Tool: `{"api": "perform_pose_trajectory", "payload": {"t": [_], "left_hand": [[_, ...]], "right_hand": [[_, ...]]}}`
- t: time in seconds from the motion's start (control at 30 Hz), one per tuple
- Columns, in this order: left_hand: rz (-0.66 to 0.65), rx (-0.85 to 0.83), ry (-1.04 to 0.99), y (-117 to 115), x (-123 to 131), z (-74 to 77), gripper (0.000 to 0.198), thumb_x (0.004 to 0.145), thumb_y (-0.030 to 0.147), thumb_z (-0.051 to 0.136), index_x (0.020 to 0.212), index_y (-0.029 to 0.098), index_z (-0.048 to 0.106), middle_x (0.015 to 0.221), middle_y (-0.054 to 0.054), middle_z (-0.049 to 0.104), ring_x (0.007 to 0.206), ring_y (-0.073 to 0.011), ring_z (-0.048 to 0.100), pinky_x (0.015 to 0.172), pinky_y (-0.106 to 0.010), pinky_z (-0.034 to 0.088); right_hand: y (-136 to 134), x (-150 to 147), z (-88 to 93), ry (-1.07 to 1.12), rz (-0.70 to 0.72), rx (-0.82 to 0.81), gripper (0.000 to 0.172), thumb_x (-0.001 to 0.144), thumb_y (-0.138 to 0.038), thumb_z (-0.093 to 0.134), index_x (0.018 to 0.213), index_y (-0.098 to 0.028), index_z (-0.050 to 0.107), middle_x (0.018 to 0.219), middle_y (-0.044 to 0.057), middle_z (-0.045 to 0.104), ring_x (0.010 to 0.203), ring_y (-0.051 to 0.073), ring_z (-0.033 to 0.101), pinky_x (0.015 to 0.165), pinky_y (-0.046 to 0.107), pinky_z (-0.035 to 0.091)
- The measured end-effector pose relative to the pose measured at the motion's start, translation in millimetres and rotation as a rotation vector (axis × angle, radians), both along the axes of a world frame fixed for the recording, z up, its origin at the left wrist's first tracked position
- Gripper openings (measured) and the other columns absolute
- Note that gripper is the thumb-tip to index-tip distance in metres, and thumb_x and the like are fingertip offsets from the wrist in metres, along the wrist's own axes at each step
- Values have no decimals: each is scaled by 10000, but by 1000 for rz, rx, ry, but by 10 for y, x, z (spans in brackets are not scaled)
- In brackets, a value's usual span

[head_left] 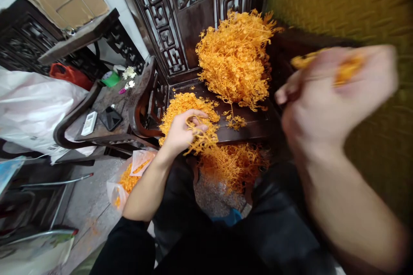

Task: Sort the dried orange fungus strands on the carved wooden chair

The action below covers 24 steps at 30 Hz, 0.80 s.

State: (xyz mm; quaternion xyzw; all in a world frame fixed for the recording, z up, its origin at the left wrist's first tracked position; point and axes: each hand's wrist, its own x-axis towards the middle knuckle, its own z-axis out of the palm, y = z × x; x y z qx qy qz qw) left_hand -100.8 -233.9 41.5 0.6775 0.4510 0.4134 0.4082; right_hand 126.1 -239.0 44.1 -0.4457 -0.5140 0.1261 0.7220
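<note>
My left hand (pixel 184 131) is closed on a few thin, branching orange strands, which dangle from its fingers. It is just over a low heap of small orange pieces (pixel 174 109) at the left of the dark wooden seat. Raised at the right, my right hand (pixel 325 94) is a fist, somewhat blurred, with orange strands (pixel 350 68) showing between its fingers. A tall tangled pile of orange strands (pixel 235 60) rests on the seat against the carved back. More loose strands (pixel 230 165) lie lower down, between my knees.
The carved chair (pixel 238 134) has an armrest at its left. Beside it, a small wooden table (pixel 106 99) carries a black phone (pixel 110 118), a white device (pixel 89 123) and white flowers (pixel 129 73). A plastic bag (pixel 111 184) with orange pieces stands on the floor.
</note>
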Motion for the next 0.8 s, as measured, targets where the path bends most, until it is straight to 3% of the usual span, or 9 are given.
{"api": "perform_pose_trajectory", "payload": {"t": [0.07,0.13,0.2,0.27,0.43,0.53,0.67,0.73,0.8], "left_hand": [[-25,5,-85,35,-66,-28,288,810,274,833,1065,203,722,807,7,670,701,-117,639,678,-254,518],[-38,17,-182,52,-93,-46,309,842,324,826,1099,225,685,883,1,684,735,-127,683,725,-284,565],[-51,-1,-236,47,-89,-56,299,859,341,819,1087,237,656,907,6,677,709,-129,701,711,-301,594],[-44,-15,-239,29,-70,-54,293,867,350,816,1075,239,643,933,5,680,678,-124,704,680,-299,607],[17,73,-205,-14,-20,-4,303,843,363,846,1030,219,656,930,-3,691,690,-112,700,648,-253,600],[-34,49,-226,-31,-1,5,355,826,370,863,1056,222,637,969,-15,701,730,-125,725,668,-257,606],[-124,-25,-264,-26,5,-28,398,825,365,863,1096,236,602,1001,-13,699,759,-136,747,686,-264,610],[-133,-24,-273,-19,15,-31,428,795,340,887,1094,231,600,988,-10,708,757,-127,742,722,-268,614],[-124,-32,-269,-23,36,-13,462,756,315,912,1084,223,599,949,-6,723,752,-121,734,736,-265,614]], "right_hand": [[12,104,73,110,48,-6,232,1030,-469,608,990,-243,573,1125,107,707,824,191,726,583,317,542],[-11,118,89,92,293,-150,230,953,-398,737,906,-225,593,1153,116,734,796,197,737,555,313,571],[-45,68,61,5,541,-327,190,943,-385,742,958,-217,655,959,77,759,654,177,695,514,314,553],[-64,8,25,-116,662,-446,232,969,-410,695,1100,-220,717,744,20,712,561,167,638,505,310,513],[-60,-68,-1,-349,687,-474,236,920,-396,731,1048,-209,793,960,57,784,919,237,737,786,347,557],[-60,-95,-13,-366,646,-433,215,958,-374,672,933,-183,769,959,66,786,916,230,735,842,356,548],[-44,-117,-54,-315,528,-424,336,957,-391,679,1186,-155,748,1165,109,775,1033,262,730,959,410,540],[-45,-143,-69,-295,550,-435,456,915,-420,739,1297,-170,719,1278,114,747,1124,283,714,1007,427,530],[-67,-194,-76,-292,606,-416,405,911,-428,752,1238,-188,741,1215,93,769,1089,272,725,973,409,543]]}}
